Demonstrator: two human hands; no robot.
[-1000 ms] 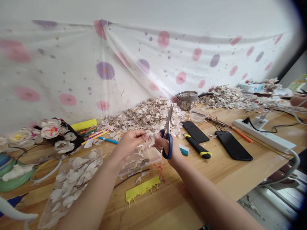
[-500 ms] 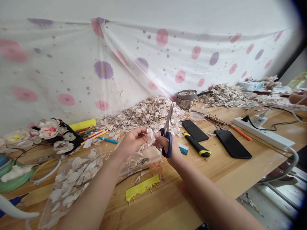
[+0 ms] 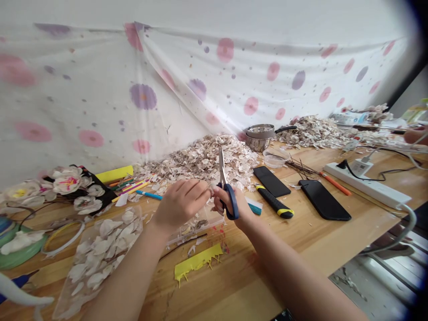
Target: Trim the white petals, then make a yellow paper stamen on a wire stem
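My right hand is closed round a pair of scissors with dark blue handles, the blades pointing up and away from me. Its thumb and fingertip meet the fingers of my left hand, which is turned with its back towards me and closed. A sliver of a whitish petal shows at their fingertips, mostly hidden. Beneath the hands lies a clear compartment box with petal bits. Left of my forearm, a clear tray holds many loose pale petals.
Behind the hands rises a large heap of dried petals. Two phones, a black-and-yellow cutter and a power strip lie to the right. A torn yellow strip is in front. Another person's hand appears far right.
My left hand has rolled over, its back now towards me and covering most of the petal. The scissors have tilted left, and my right hand has shifted slightly.
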